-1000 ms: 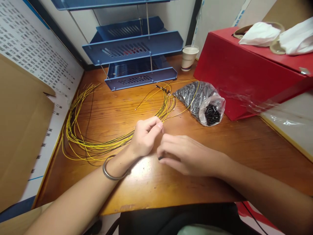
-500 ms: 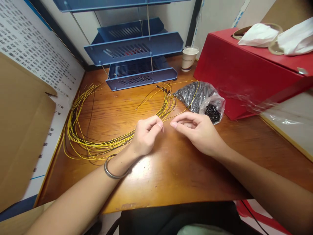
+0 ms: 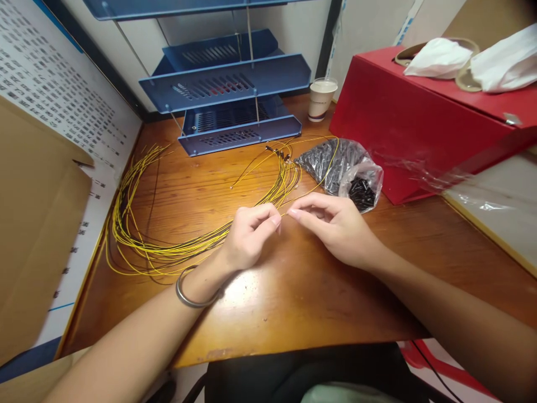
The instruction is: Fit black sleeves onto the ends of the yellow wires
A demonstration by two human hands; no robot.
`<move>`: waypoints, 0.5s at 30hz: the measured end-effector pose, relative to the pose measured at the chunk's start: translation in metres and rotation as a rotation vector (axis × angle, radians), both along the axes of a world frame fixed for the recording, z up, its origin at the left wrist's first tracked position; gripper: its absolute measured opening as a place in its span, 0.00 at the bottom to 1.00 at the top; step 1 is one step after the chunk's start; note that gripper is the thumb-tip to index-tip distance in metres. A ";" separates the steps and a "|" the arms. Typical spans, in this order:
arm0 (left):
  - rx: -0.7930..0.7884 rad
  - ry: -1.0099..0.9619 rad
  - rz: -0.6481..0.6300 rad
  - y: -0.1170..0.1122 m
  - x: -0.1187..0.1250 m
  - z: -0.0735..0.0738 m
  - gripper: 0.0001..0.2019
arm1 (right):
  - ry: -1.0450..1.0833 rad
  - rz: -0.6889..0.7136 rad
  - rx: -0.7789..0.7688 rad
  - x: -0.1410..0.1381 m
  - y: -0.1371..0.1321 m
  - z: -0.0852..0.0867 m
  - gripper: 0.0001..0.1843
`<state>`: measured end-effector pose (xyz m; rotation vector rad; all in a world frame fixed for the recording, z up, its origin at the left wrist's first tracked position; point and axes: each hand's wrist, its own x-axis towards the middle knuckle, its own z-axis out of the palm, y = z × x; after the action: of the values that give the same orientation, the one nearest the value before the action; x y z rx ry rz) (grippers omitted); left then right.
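Note:
A bundle of thin yellow wires (image 3: 138, 235) loops across the wooden desk (image 3: 293, 302) from the left to the middle. My left hand (image 3: 249, 235), with a metal bangle on its wrist, is closed in a pinch on the wire bundle near its right end. My right hand (image 3: 335, 224) is just to the right, thumb and forefinger pinched together at a single yellow wire, tip almost touching my left hand's fingers. A clear plastic bag of small black parts (image 3: 348, 173) lies just behind my right hand.
A blue stacked paper tray (image 3: 235, 89) stands at the back, a paper cup (image 3: 321, 99) beside it. A red box (image 3: 419, 123) with white cloths on top fills the right. Cardboard (image 3: 33, 224) and a printed sheet lean at the left.
My right hand rose from the desk near my left hand, moved back towards the bag, then came in with its fingertips close to my left hand's pinch. The left hand stayed put.

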<state>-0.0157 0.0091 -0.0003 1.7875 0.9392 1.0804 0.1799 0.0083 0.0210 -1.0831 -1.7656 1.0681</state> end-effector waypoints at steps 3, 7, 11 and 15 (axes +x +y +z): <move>0.007 0.004 0.000 0.000 0.000 0.000 0.16 | 0.004 0.019 0.009 0.001 0.000 0.002 0.07; 0.024 0.032 -0.026 -0.001 0.000 0.002 0.16 | 0.024 0.056 -0.023 0.002 0.000 0.002 0.07; 0.061 0.069 -0.045 -0.002 0.000 0.003 0.17 | 0.063 0.095 -0.102 0.002 -0.001 0.000 0.08; 0.068 0.115 -0.064 -0.002 0.000 0.002 0.17 | 0.056 0.113 -0.168 0.004 0.000 -0.002 0.11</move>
<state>-0.0158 0.0075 0.0013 1.9397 0.9166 0.9892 0.1835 0.0080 0.0189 -1.0519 -1.7335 1.3229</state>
